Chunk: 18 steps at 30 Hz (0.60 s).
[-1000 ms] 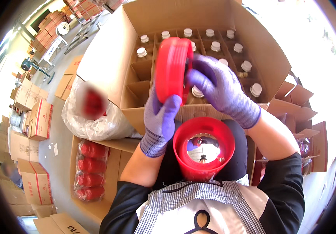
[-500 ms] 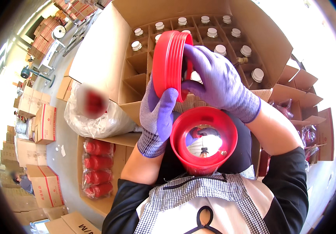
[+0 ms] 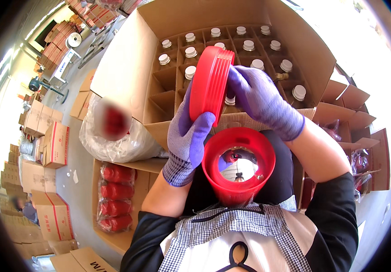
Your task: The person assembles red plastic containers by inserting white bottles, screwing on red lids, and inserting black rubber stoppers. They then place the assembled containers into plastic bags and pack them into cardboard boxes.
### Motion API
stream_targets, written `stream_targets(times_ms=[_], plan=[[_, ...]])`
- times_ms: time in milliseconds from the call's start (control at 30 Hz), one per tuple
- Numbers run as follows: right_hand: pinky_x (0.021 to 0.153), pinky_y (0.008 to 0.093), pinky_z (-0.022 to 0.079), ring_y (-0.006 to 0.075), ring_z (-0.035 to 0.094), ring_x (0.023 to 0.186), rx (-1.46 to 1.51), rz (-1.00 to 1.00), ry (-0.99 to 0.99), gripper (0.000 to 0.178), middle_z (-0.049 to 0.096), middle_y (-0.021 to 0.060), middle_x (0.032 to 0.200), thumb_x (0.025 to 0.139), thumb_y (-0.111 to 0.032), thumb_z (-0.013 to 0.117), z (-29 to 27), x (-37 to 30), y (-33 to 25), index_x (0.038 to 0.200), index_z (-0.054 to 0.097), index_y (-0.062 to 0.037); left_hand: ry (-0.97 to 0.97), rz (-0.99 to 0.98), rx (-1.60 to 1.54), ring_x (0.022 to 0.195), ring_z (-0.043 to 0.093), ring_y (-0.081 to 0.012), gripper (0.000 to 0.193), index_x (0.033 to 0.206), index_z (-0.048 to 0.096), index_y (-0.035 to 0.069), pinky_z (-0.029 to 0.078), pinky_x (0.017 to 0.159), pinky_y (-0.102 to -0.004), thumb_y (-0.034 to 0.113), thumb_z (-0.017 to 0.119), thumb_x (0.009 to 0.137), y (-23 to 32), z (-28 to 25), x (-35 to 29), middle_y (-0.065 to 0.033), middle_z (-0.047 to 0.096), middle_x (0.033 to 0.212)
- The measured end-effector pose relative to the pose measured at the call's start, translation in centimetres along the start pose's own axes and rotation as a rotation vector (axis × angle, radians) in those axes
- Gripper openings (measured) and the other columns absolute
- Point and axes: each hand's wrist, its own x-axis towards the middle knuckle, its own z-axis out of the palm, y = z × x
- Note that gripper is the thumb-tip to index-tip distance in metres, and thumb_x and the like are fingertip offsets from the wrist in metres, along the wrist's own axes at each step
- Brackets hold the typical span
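My left hand [image 3: 185,136] wraps round the lower left of a red threaded plastic lid [image 3: 210,86], its thumb pressed on the lower edge. The lid stands on edge, with its ribbed side to the right. My right hand [image 3: 263,99] is closed at the lid's right rim, fingertips against it. Whether anything small sits between those fingertips is hidden. Both hands wear purple and grey gloves. Below them a red cylindrical container [image 3: 213,167] rests upright between my legs, with a shiny reflective disc [image 3: 238,165] inside its open top.
Ahead stands an open carton [image 3: 159,129] with cardboard dividers and several white-capped bottles [image 3: 248,45]. To the left are a clear plastic bag [image 3: 109,147] and a box of wrapped red parts [image 3: 116,192]. Open cartons [image 3: 379,156] stand at right; stacked boxes [image 3: 50,213] fill the far left.
The lid has shifted slightly right and down and leans more. My right hand's fingers have drawn back from inside its opening to the rim. The view has moved a little.
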Motion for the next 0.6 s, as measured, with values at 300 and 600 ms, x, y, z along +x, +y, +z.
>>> stream_targets(times_ms=[300, 600], plan=[[0.067, 0.0454, 0.058, 0.0389, 0.071, 0.074, 0.277, 0.189, 0.123, 0.039, 0.069, 0.0172, 0.082, 0.093, -0.03, 0.07, 0.0, -0.1, -1.8, 0.122, 0.059, -0.0062, 0.018, 0.011, 0.059, 0.137, 0.051, -0.0237, 0.078, 0.154, 0.038, -0.007, 0.041, 0.113, -0.0357, 0.031, 0.074, 0.096, 0.7, 0.6, 0.3, -0.0178, 0.051, 0.15], [0.076, 0.025, 0.05, 0.0095, 0.063, 0.083, 0.771, 0.667, 0.149, 0.043, 0.071, 0.0047, 0.093, 0.106, -0.037, 0.051, -4.2, -8.8, -1.0, 0.11, 0.073, -0.0004, -0.581, 0.222, 0.506, 0.144, 0.042, -0.0491, 0.066, 0.128, 0.071, 0.006, 0.036, 0.117, -0.054, 0.032, 0.088, 0.071, 6.2, -2.9, -1.0, -0.0311, 0.044, 0.154]])
